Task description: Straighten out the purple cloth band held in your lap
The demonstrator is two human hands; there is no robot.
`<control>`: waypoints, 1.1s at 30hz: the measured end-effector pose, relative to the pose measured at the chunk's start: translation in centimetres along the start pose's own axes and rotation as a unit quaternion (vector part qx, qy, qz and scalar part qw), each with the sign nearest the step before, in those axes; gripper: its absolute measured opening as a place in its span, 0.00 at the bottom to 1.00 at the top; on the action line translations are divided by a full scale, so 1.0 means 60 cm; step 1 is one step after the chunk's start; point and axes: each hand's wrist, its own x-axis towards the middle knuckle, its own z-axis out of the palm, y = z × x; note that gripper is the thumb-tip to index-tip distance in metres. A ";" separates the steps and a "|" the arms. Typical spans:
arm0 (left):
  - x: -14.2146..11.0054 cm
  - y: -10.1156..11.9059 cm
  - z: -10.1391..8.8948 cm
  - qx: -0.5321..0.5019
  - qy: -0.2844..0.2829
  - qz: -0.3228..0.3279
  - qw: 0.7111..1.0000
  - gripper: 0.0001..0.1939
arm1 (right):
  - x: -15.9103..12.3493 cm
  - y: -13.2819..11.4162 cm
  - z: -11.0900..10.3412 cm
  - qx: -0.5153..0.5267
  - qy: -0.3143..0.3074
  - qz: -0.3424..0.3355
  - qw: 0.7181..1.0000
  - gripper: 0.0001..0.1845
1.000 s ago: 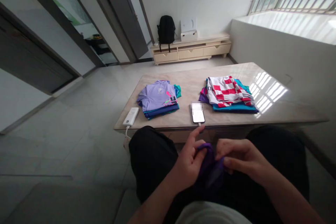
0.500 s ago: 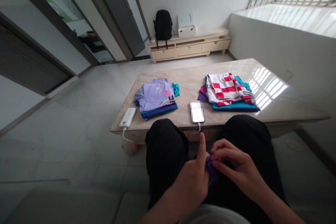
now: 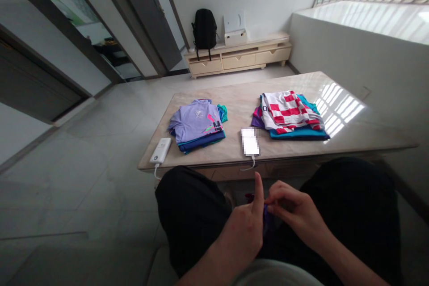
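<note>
As right hand [image 3: 295, 209] pinches purple cloth [image 3: 267, 218] — seemingly — left hand [image 3: 241, 237], forefinger raised.

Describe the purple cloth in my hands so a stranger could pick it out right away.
Start at the marble-topped table, with its left stack and right stack of folded clothes. Drop below its near edge to the lap in black clothing. Between the left hand and right hand sits a small bunch of purple cloth, bunched up, not folded flat.
</note>
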 end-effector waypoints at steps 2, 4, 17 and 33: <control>0.004 -0.001 0.002 0.003 0.007 0.025 1.000 0.48 | -0.001 0.001 -0.001 -0.006 0.003 -0.001 1.000 0.07; 0.007 -0.003 0.005 -0.019 0.020 0.046 0.999 0.48 | -0.001 0.001 -0.001 -0.014 0.005 -0.008 1.000 0.06; 0.015 -0.047 0.030 -0.188 0.114 0.013 0.975 0.43 | 0.004 -0.025 -0.024 -0.038 0.093 -0.086 0.991 0.02; 0.023 -0.091 -0.011 -0.145 0.166 -0.050 0.974 0.18 | 0.016 -0.052 -0.080 0.009 0.248 -0.101 0.963 0.05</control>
